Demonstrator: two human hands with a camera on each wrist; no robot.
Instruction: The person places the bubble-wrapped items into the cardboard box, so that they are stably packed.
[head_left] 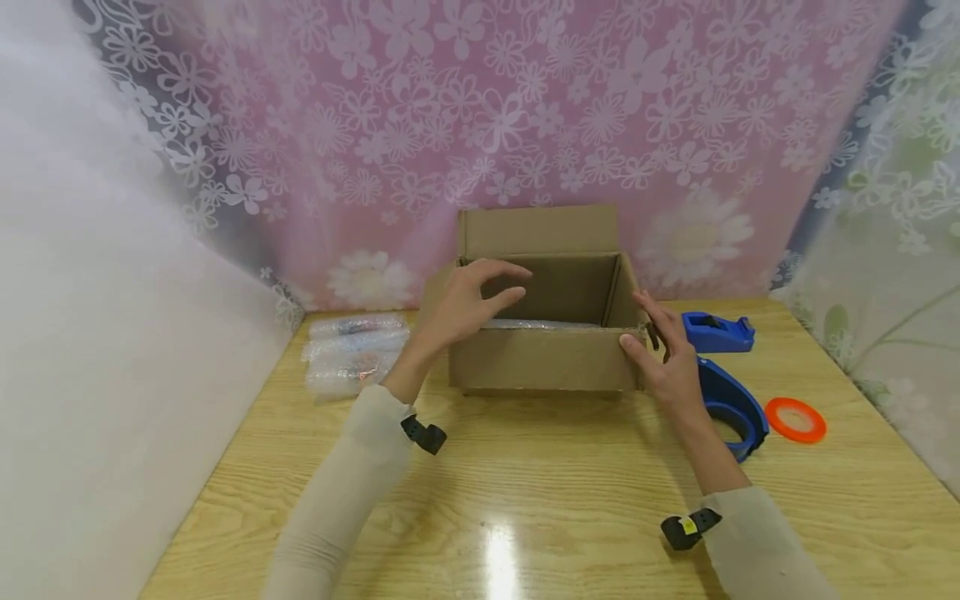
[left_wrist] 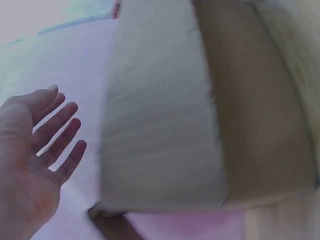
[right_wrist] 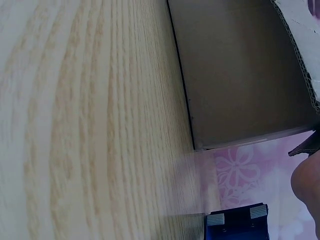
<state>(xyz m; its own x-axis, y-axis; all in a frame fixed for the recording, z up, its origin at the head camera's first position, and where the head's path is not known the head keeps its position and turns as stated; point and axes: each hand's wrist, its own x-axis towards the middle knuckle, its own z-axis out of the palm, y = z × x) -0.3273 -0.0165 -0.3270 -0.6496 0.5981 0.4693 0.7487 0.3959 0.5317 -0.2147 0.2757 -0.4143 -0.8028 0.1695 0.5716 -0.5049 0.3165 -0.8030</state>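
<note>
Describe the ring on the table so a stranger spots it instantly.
On the wooden table, find the cardboard box, then look right, past the right hand. The flat ring lies beside the curved blue object; it alone is bright orange.

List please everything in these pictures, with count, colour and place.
Cardboard box: one, brown, on the table
Bubble wrap: one piece visible, clear, inside box
Wrapped packages: about three, clear wrapping, left of box
Tape dispenser: one, blue, right of box
Curved object: one, blue, nearer than dispenser
Flat ring: one, orange, beside curved object
Dark piece: one, unclear, by right hand
Table: one, light wood, beneath
Floral backdrop: one, mainly pink, behind
Side coverings: two, pale, either side
Wrist devices: two, black, at wrists
Sleeves: two, pale, on arms
Left hand: one, at box's left
Right hand: one, gripping box's front right corner
</note>
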